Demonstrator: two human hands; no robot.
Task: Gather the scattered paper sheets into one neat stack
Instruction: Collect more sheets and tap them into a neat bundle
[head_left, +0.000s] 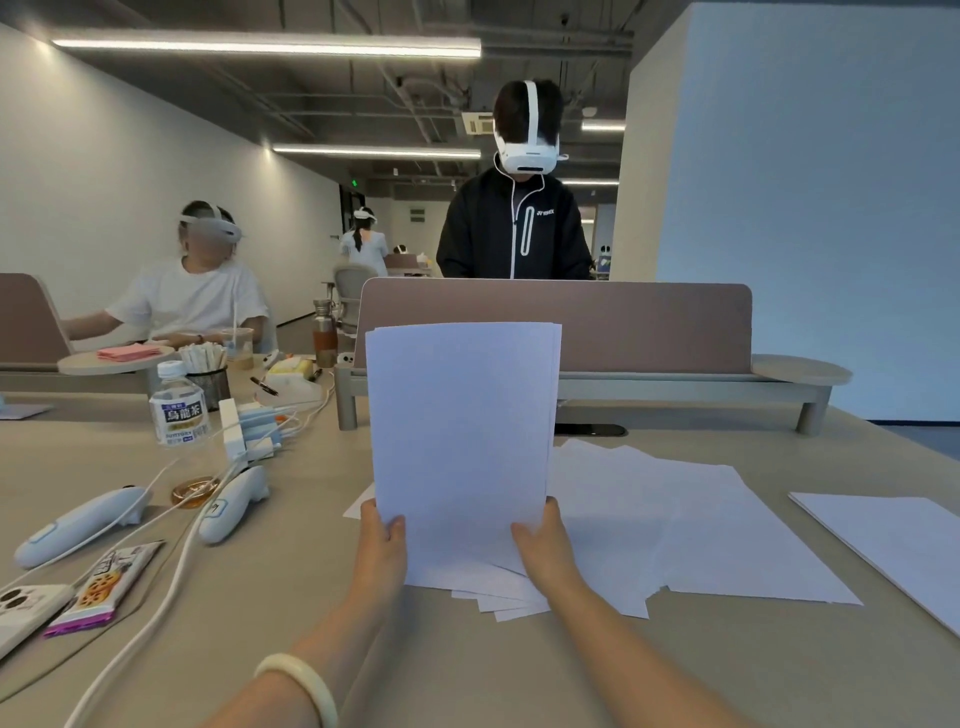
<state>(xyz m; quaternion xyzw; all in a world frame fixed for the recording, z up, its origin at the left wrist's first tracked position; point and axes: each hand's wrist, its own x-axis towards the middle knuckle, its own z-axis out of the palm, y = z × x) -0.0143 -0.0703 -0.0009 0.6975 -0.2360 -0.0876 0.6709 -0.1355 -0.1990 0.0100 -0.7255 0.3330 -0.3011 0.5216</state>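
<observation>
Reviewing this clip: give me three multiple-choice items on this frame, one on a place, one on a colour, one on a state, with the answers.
1. Where does the tea bottle stand?
A. left of the held stack
B. right of it
C. on the loose sheets

2. What colour is the bracelet on the left wrist?
A. red
B. pale cream
C. black

3. How is the paper stack held?
A. flat on the table
B. rolled up
C. upright, gripped at its lower edge

Answers: 1 A, it stands on the desk's left side. 2 B, it looks pale cream. 3 C, left hand and right hand pinch its bottom above the loose sheets.

two hands (382, 540), two controllers (78, 525)
</observation>
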